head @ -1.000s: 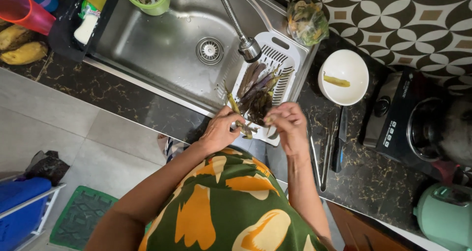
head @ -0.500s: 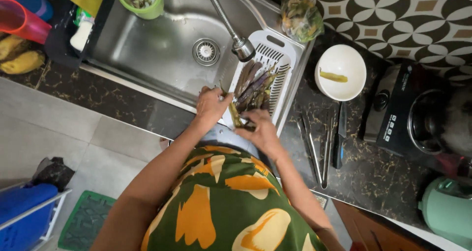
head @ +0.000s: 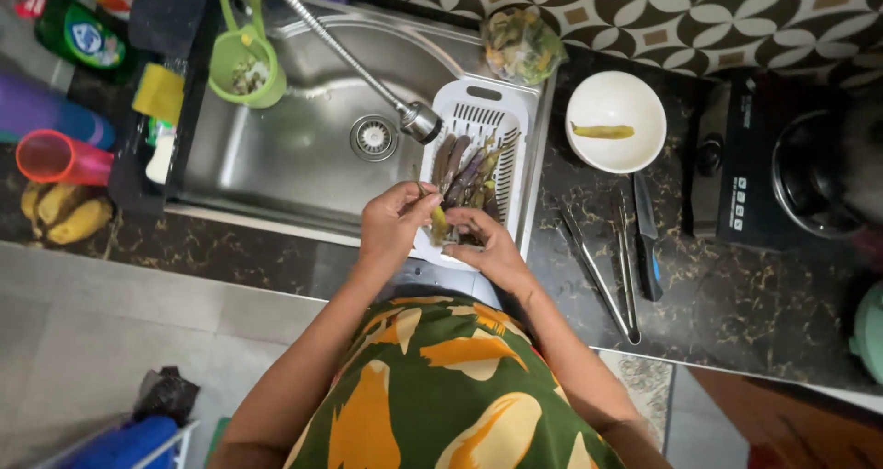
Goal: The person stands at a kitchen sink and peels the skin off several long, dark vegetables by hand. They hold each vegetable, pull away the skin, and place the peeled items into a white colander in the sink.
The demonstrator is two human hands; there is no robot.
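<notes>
At the bottom of the frame is the person's green, orange and yellow top (head: 432, 386), with both bare arms reaching up to the middle. The left hand (head: 394, 225) has its fingers pinched together on a small yellowish-green pod (head: 440, 223). The right hand (head: 487, 246) is curled around the lower end of the same pod, just beside the left hand. Both hands are over the near edge of a white plastic basket (head: 511, 120), which sits on the right side of the steel sink (head: 285, 156). In the basket lies a pile of long purple and green pods (head: 469, 170), touching each other.

To the right, on the dark stone counter (head: 736, 313), lie metal tongs (head: 596, 271) and a knife with a dark handle (head: 646, 234), side by side. A bit higher is a white bowl (head: 635, 97) with one green pod (head: 602, 131) in it.

Above the hands, the tap's bendy hose (head: 336, 51) hangs over the sink, near the drain (head: 372, 136). At the upper middle is a clear bag of greens (head: 520, 46). A green cup (head: 246, 69) hangs at the sink's upper left. At the far left are a pink cup (head: 60, 159) and yellow bananas (head: 64, 213). At the far right stands a black cooker (head: 791, 165).
</notes>
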